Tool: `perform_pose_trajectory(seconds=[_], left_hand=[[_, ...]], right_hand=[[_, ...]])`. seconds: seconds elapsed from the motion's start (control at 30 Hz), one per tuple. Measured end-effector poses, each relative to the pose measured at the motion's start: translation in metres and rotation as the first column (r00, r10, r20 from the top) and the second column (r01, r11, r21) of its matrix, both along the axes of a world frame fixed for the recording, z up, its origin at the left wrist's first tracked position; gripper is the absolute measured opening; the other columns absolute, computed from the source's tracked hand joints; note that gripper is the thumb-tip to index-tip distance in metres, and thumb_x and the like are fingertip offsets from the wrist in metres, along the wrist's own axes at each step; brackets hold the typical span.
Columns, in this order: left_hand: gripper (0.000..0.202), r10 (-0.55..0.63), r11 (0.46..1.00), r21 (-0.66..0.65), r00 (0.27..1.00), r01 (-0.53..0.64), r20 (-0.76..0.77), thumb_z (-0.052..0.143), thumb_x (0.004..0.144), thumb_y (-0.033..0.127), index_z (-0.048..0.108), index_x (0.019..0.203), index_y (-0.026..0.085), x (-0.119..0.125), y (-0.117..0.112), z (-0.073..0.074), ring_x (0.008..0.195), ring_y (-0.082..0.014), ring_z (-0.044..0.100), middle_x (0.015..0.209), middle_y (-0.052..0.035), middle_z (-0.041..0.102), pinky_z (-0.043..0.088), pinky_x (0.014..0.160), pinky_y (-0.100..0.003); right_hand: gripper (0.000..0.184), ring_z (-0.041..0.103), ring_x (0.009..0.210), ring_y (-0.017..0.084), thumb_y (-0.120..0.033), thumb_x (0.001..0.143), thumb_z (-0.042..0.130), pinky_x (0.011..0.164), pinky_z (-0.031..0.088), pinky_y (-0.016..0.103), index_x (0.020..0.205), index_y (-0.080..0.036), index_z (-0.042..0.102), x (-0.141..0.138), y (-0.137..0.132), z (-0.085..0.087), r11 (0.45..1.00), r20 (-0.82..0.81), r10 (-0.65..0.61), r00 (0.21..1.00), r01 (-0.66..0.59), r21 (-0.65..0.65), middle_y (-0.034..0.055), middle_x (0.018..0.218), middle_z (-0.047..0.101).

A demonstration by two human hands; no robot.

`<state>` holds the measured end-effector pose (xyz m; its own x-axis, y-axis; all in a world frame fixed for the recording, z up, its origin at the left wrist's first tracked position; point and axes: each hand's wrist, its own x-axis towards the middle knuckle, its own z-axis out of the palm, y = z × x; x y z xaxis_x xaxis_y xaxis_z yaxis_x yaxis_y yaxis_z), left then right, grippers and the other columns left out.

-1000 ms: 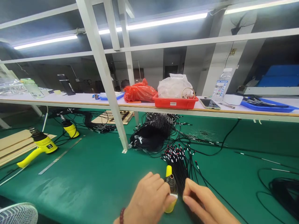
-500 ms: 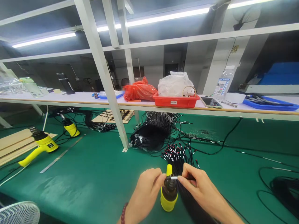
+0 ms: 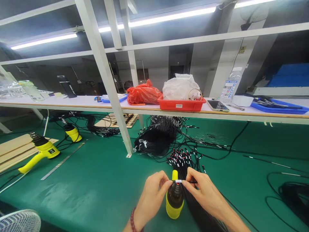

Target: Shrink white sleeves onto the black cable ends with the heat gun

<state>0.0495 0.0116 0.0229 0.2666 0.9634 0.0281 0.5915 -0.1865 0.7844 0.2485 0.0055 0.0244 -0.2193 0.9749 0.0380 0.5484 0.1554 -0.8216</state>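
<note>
A yellow heat gun (image 3: pixel 174 199) stands nozzle-up on the green mat near the front edge. Just above its nozzle, my left hand (image 3: pixel 153 193) and my right hand (image 3: pixel 202 191) both pinch a thin black wire with a white sleeve (image 3: pixel 179 181), held level between the fingertips. To the right of the heat gun lies a bundle of black wires (image 3: pixel 187 167) with red and white tips fanning away from me.
Coiled black cables (image 3: pixel 154 141) lie under a white shelf (image 3: pixel 217 113) carrying a red tray (image 3: pixel 181 104), a red bag, a bottle and a phone. Two more yellow heat guns (image 3: pixel 40 151) and a steel ruler (image 3: pixel 61 161) lie at left. A white frame post (image 3: pixel 116 106) stands mid-table.
Both hands rose from beside the heat gun's body to above its nozzle, now holding the white-sleeved wire end level between them. The heat gun now stands upright.
</note>
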Motion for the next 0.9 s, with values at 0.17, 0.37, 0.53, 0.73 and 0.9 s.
perform_pose_trajectory(seconds=[0.17,0.37,0.53,0.73,0.9], left_hand=[[0.018,-0.008,1.000,0.024,1.000,0.008,0.012,0.051,0.093,0.030,0.058,0.081,0.020,-0.001,0.000,-0.002,0.076,-0.0171,0.051,0.079,0.0019,0.060,0.034,0.071,-0.028],[0.025,-0.003,1.000,0.004,0.997,0.003,-0.075,0.044,0.096,0.036,0.056,0.081,0.021,0.000,-0.001,0.005,0.077,-0.0181,0.052,0.078,0.0007,0.060,0.036,0.071,-0.028],[0.036,-0.020,1.000,-0.009,0.989,0.018,-0.148,0.035,0.099,0.037,0.050,0.072,0.021,0.000,0.000,0.004,0.077,-0.0190,0.051,0.074,0.0004,0.057,0.035,0.072,-0.029],[0.017,-0.018,1.000,0.000,1.000,0.018,0.010,0.047,0.094,0.033,0.055,0.084,0.021,-0.001,-0.002,-0.001,0.083,-0.0182,0.051,0.085,0.0010,0.059,0.036,0.077,-0.029],[0.029,-0.013,0.998,0.053,0.997,0.017,-0.079,0.040,0.097,0.036,0.051,0.076,0.021,0.000,0.000,-0.005,0.080,-0.0196,0.050,0.077,0.0005,0.056,0.035,0.082,-0.033]], right_hand=[[0.023,0.050,0.066,0.015,-0.034,0.092,0.048,0.059,0.036,0.024,0.074,-0.021,0.050,0.005,0.002,0.000,1.000,0.021,-0.007,1.000,0.008,-0.030,-0.0025,0.070,0.055],[0.024,0.051,0.065,0.016,-0.031,0.092,0.050,0.059,0.035,0.025,0.073,-0.020,0.061,0.012,0.004,0.000,1.000,0.000,0.014,1.000,-0.014,0.001,-0.0014,0.068,0.060],[0.022,0.053,0.065,0.016,-0.030,0.089,0.053,0.060,0.036,0.025,0.071,-0.019,0.061,0.010,0.006,-0.005,1.000,-0.029,0.005,1.000,-0.005,-0.003,-0.0012,0.068,0.061],[0.012,0.053,0.062,0.015,-0.025,0.082,0.059,0.058,0.037,0.025,0.072,-0.019,0.062,0.011,0.010,-0.009,0.999,-0.059,-0.046,0.997,0.046,-0.001,-0.0018,0.066,0.061],[0.024,0.051,0.061,0.015,-0.032,0.089,0.055,0.056,0.032,0.025,0.071,-0.020,0.068,0.016,0.007,-0.005,0.999,0.041,0.006,0.999,-0.004,-0.037,-0.0021,0.063,0.061]])
